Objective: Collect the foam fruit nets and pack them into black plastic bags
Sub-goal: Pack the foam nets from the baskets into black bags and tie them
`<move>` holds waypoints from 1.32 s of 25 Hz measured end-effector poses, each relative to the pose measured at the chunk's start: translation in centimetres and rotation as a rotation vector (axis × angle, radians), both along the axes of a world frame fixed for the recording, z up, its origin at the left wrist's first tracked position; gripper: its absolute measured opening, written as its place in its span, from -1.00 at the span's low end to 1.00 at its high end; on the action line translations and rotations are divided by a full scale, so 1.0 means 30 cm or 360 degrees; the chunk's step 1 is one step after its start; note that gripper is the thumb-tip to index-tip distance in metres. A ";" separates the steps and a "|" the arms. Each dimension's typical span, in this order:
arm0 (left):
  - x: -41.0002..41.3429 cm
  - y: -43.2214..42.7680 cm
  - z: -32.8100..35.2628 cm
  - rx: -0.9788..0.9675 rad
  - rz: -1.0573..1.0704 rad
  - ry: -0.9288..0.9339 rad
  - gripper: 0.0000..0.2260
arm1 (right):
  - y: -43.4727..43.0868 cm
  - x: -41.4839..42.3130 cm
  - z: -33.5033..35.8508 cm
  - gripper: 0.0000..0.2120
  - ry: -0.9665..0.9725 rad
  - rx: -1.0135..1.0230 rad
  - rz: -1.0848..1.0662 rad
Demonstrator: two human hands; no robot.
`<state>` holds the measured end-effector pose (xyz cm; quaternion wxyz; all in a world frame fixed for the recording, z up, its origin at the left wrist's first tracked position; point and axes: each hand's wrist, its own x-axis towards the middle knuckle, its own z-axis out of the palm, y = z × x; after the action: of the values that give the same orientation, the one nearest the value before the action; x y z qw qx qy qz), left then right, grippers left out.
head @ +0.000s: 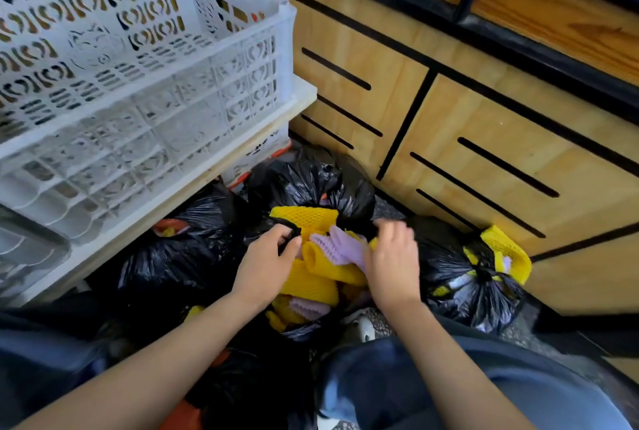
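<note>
In the centre of the frame, the left hand [273, 253] grips one handle of the black bag [307, 184] and the right hand [392, 258] pinches the opposite edge, probably to tie it over the foam nets [311, 279].

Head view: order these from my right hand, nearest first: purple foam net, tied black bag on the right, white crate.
1. Purple foam net, just left of the right hand.
2. Tied black bag, on the floor to its right.
3. White crate, far upper left.
</note>
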<state>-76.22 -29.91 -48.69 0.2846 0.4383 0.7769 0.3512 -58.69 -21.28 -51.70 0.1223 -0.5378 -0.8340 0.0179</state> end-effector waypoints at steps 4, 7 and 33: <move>0.016 0.005 -0.004 -0.0029 0.0026 -0.0099 -0.81 | 0.069 0.062 0.033 -0.51 0.0408 -0.1033 -0.0800; 0.028 0.009 0.011 0.0008 0.0073 -0.0263 -0.75 | 0.032 -0.011 0.065 -0.69 0.0715 -0.1213 -0.0453; -0.204 -0.220 0.045 -0.0231 0.0104 -0.0731 -0.90 | -0.169 -0.211 0.123 -0.70 0.0827 -0.1416 0.0674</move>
<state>-82.33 -36.52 -47.34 0.4730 0.3001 0.7287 0.3939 -65.02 -26.36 -48.02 0.0787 -0.3360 -0.7783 0.5246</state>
